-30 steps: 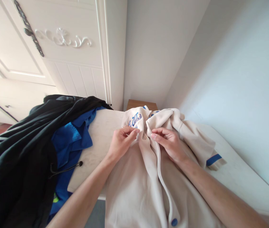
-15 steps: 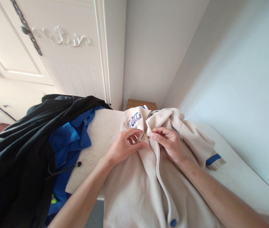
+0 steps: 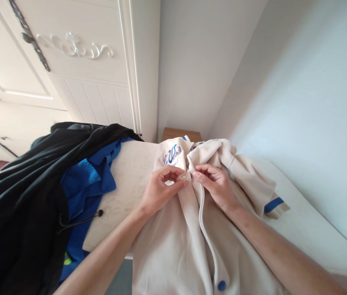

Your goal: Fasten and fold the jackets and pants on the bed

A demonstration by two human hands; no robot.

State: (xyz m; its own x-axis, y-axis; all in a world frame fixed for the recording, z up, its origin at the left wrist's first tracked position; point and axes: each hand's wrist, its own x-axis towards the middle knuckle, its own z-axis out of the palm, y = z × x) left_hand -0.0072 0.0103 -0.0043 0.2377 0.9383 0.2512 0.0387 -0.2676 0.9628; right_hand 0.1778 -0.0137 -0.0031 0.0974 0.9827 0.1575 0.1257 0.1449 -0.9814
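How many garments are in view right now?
3: the cream jacket, pinched by the left hand and right hand; the black one at picture left; the blue one partly beneath it. More may be hidden.

Wht tabletop (image 3: 133,164) w/ beige jkt (image 3: 188,229), blue garment (image 3: 84,174), blk garment (image 3: 29,192)

The jacket (image 3: 173,246) is coloured cream — its emblem (image 3: 172,153) and button (image 3: 221,285) are done in blue, its cuff (image 3: 275,207) blue-striped.
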